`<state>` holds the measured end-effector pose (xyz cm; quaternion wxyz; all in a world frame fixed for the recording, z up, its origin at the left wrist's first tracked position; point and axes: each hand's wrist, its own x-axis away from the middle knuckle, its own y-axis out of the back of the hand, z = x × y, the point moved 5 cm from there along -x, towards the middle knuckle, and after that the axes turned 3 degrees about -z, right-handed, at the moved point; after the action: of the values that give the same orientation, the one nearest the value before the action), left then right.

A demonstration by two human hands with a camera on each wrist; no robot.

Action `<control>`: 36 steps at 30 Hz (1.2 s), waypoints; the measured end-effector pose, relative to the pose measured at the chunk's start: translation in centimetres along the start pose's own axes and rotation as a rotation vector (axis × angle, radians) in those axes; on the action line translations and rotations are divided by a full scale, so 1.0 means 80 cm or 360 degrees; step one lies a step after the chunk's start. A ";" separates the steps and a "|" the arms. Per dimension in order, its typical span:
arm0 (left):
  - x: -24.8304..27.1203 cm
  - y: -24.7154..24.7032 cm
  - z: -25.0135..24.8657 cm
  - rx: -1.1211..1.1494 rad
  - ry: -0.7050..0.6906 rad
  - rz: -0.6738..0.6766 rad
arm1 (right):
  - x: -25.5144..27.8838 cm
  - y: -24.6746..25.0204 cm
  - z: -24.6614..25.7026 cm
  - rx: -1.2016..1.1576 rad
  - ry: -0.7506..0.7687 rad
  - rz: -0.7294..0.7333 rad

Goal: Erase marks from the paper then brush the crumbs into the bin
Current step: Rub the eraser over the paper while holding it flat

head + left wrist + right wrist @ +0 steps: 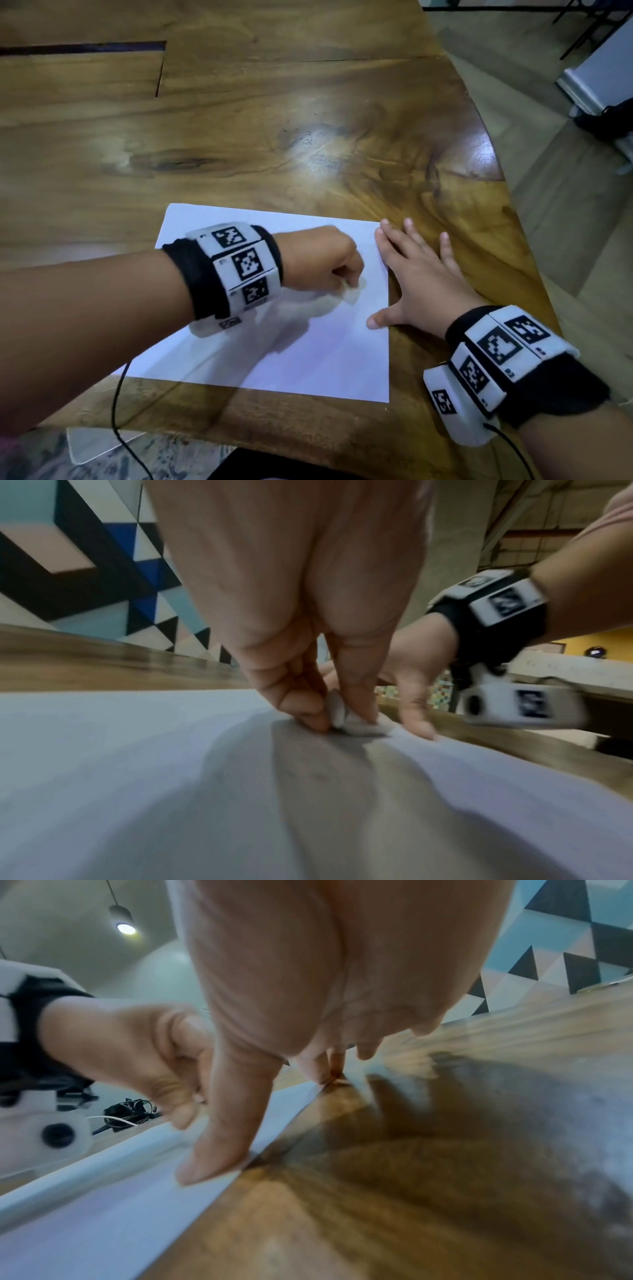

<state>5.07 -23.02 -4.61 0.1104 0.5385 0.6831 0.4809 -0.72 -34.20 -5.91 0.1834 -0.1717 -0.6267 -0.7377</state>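
erasing, right side of sheet
my left hand (325,262) pinches the eraser (356,723) onto the paper (318,353); my right hand (419,274) lies flat, fingers spread, over the paper's right edge on the worktop (239,137).

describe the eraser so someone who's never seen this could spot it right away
On the wooden table lies one white sheet of paper. Above its middle, the left hand pinches a small white eraser against the sheet. It is the only loose thing on the paper, a rounded lump between the fingertips.
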 end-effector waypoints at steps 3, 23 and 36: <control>-0.026 0.039 0.015 -0.0061 0.0164 -0.0377 | 0.000 0.000 0.000 0.0010 -0.0001 0.0000; 0.022 -0.013 -0.003 0.0020 -0.0040 0.0037 | 0.001 0.002 0.002 0.0003 0.0002 0.0025; 0.034 -0.005 0.022 0.0104 0.0150 -0.0090 | 0.001 0.002 0.002 0.0003 0.0008 0.0022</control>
<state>4.93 -19.79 -4.82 0.0740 0.4991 0.7177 0.4800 -0.69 -34.05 -5.71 0.1903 -0.1739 -0.6258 -0.7362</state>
